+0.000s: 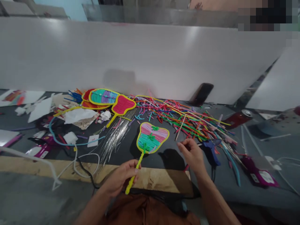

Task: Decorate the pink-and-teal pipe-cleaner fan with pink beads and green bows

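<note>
My left hand [126, 175] is closed around the yellow, fuzzy handle of a small hand fan made of pipe cleaners [152, 139]. Its face has a yellow rim, pink and teal bands and green knots up the middle, and is held above the dark tabletop. To the right of the fan, my right hand [192, 154] is raised with thumb and fingers pinched together; what they hold, if anything, is hidden. A thin pale stick [181, 127] ends close to those fingertips, and I cannot tell whether they touch it. A blue glue gun [211, 153] lies beside my right wrist.
Loose pipe cleaners [187, 117] spread across the back right. Finished fans [123, 104] and silvery strands [117, 134] lie left of centre. A phone [203, 93] leans against the white partition [140, 53]. A drink can [239, 118], magenta devices [259, 175] and cables [77, 165] lie around.
</note>
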`<state>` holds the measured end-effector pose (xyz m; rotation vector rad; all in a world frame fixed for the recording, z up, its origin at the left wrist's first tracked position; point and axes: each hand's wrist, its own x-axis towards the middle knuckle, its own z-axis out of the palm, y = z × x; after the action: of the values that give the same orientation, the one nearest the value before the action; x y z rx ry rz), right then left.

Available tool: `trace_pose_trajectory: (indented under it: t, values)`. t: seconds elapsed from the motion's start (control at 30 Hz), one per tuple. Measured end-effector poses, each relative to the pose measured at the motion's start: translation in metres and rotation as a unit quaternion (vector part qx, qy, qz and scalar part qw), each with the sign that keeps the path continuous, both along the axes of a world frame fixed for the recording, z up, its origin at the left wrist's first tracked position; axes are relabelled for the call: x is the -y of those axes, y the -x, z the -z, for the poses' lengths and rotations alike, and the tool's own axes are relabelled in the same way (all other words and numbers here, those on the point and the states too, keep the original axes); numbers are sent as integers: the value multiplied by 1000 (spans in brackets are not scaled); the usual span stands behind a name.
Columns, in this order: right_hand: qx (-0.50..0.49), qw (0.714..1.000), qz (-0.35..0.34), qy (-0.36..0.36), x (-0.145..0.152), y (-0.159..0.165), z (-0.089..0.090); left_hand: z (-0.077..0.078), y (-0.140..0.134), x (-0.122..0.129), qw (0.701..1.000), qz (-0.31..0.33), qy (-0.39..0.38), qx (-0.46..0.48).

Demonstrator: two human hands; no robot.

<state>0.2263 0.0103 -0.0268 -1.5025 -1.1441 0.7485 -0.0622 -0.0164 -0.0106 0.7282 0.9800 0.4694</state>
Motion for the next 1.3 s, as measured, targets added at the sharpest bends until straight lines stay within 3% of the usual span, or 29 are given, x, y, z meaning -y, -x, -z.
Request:
trace_pose_trajectory:
  t: [0.07,0.17,0.23,0.3,0.43,0.53,0.67,0.8,0.87,0.97,1.03,1.13,1.3]
  values:
    - [-170,983,-26,71,7,8,3,-1,0,3,1000,-3,-9,19]
    - [-376,908,-81,168,12,28,8,-7,-1,9,999,13,-30,22]
    - [-458,861,-109,193,11,42,12,-11,-2,14,998,32,-49,14]
    - [-505,833,-127,188,7,55,15,-13,-2,19,995,66,-77,1]
    - [-536,825,-124,129,-7,69,13,-9,-1,21,981,121,-141,-51]
    - [-532,827,-159,91,-17,69,2,-5,-4,13,981,99,-161,-52]
    - [-485,844,-223,45,-29,66,-21,0,-18,-9,982,-18,-187,8]
    - [-400,876,-268,-12,-46,66,-36,3,-32,-40,967,-111,-228,3]
    - [-282,922,-262,-45,-55,63,-34,-1,-34,-59,955,-158,-251,8]
    - [15,979,-191,-63,-64,51,-19,-9,-31,-88,935,-211,-285,4]
    - [108,979,-166,-52,-68,42,-6,-14,-25,-107,924,-240,-298,1]
    - [160,975,-145,-44,-71,32,7,-16,-14,-129,911,-282,-300,1]
    - [269,948,-164,-51,-85,35,14,-13,11,-143,895,-347,-281,22]
